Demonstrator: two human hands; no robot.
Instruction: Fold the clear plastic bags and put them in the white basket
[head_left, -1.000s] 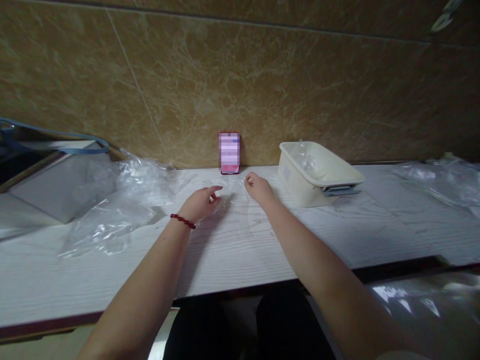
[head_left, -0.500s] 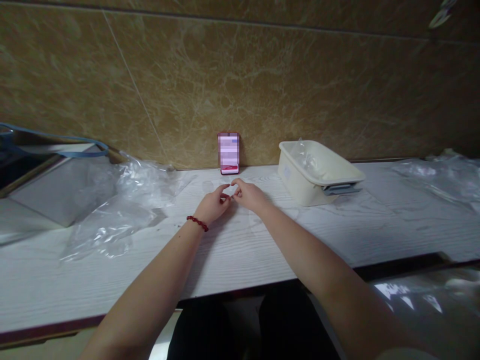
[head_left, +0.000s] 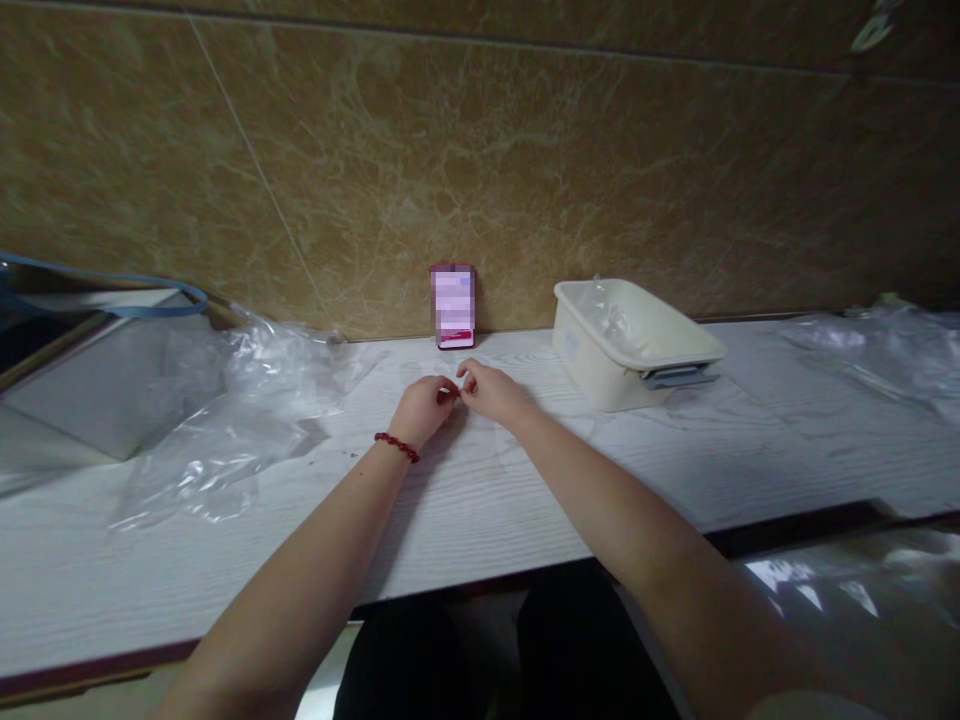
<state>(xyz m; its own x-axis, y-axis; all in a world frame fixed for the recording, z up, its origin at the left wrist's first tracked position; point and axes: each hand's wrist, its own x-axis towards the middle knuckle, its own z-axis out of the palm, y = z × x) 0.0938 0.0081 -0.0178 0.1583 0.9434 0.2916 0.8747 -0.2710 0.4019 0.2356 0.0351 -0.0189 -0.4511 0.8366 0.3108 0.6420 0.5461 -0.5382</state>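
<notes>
Above the white wood-grained table [head_left: 465,520], the left grip [head_left: 421,410] and right grip [head_left: 492,392] are curled close together; their exact closure and any hold cannot be told. Beyond them, the phone [head_left: 453,308] is leaned against the brown marbled wall [head_left: 525,180]. The tub [head_left: 600,362] is set to their right.

A hand could pass over the bare front of the worktop [head_left: 457,520], hemmed by crumpled clear plastic [head_left: 277,370] on the left, the cream bin [head_left: 615,375] on the right and, behind, the upright phone [head_left: 454,308].
</notes>
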